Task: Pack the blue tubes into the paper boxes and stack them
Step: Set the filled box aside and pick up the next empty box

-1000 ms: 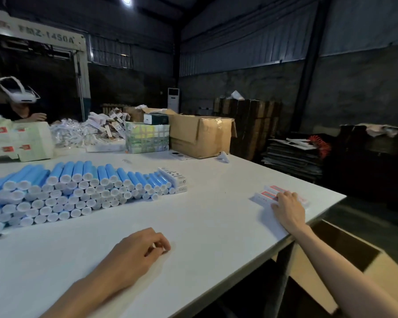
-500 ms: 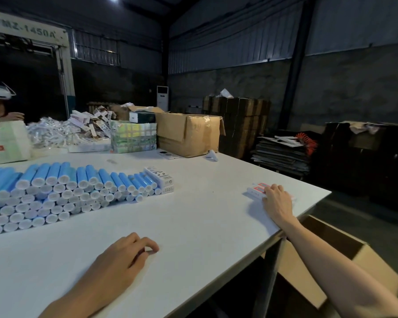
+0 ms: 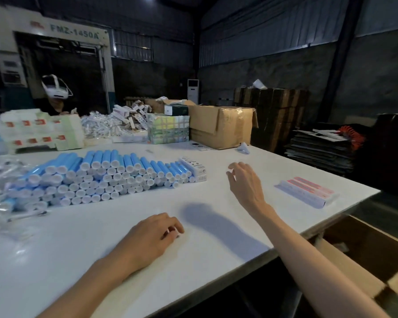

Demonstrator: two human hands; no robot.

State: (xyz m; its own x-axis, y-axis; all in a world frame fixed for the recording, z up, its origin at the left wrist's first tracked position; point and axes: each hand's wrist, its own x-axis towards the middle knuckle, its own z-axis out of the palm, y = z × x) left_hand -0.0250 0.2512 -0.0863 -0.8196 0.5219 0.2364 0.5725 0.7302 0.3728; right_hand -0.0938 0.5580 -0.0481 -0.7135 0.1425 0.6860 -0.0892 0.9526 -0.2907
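Centrally, right hand [image 3: 245, 182] hovers over bench [image 3: 101, 260], fingers apart, between blue tubes [image 3: 115, 173] stacked caps-forward for easy picking and flat paper boxes [image 3: 308, 190] nr edge. Left hand [image 3: 152, 235] rests, fingers loosely curled, seemingly empty.

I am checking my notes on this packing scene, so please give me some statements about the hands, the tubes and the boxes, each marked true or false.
1. The blue tubes lie piled with their white caps toward the camera. True.
2. The right hand holds one tube. False: it is empty, fingers spread, over the table.
3. The left hand rests on the table. True.
4. The flat paper boxes lie left of the tubes. False: they lie near the table's right edge, to the right of the right hand.
5. A brown carton stands at the table's far side. True.
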